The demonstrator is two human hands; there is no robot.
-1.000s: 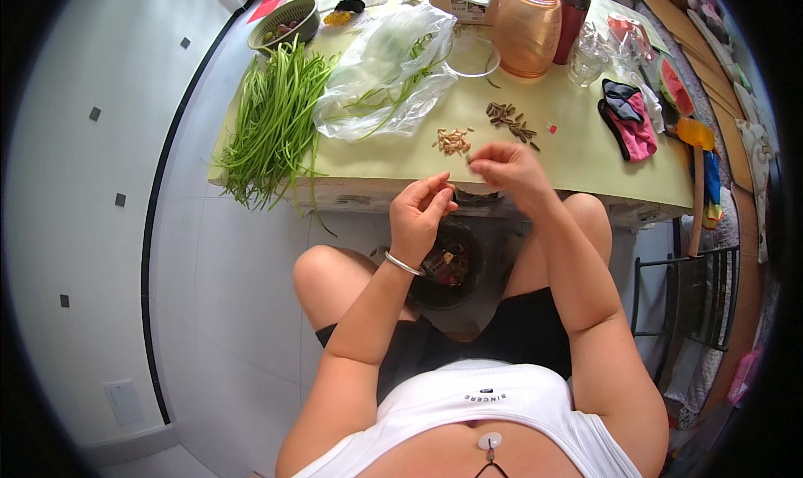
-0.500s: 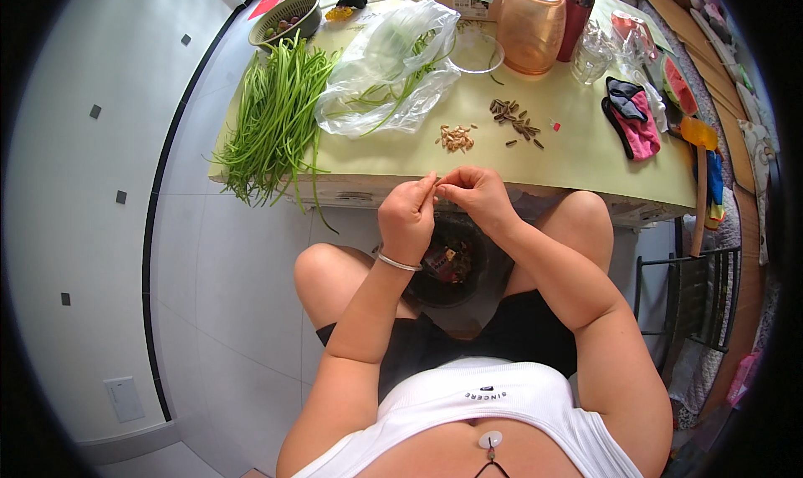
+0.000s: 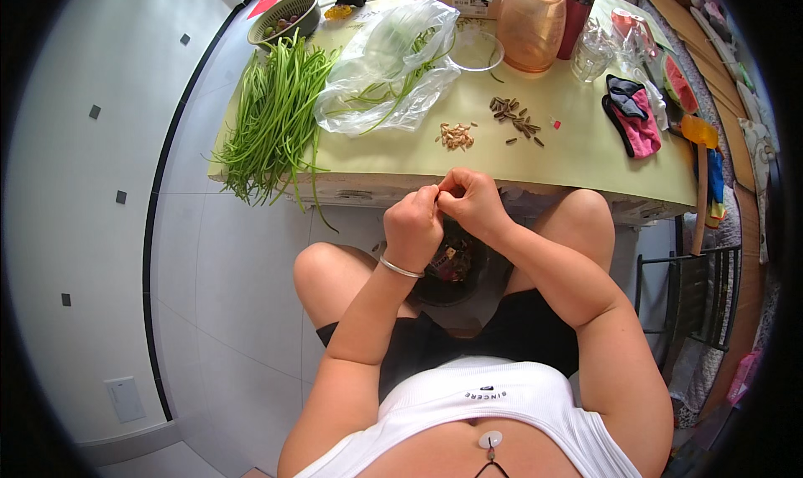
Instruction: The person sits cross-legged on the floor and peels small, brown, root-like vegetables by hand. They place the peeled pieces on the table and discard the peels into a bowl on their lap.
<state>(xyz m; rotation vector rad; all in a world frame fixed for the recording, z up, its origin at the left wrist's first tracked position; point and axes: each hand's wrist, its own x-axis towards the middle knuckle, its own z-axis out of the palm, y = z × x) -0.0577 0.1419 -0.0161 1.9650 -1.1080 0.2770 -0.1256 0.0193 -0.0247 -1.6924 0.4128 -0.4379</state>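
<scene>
Left hand [image 3: 413,229]: bracelet at wrist, fingers bent, tips meeting those of right hand [image 3: 473,200], likewise pinched; whether grasping anything between, cannot tell. Directly below both hands: dark bin [image 3: 446,295], scraps inside. Just beyond, on pale yellow surface [image 3: 577,162]: small heap of pale kernels [image 3: 456,137]. Beyond and right of right hand: loose scatter of dark seeds [image 3: 517,120]. Farther, left of left hand: long green stalks [image 3: 276,114], beside translucent plastic bag [image 3: 393,72]. Farthest, beyond right hand: orange-tinted jar [image 3: 529,30], dark red bottle [image 3: 575,22].
</scene>
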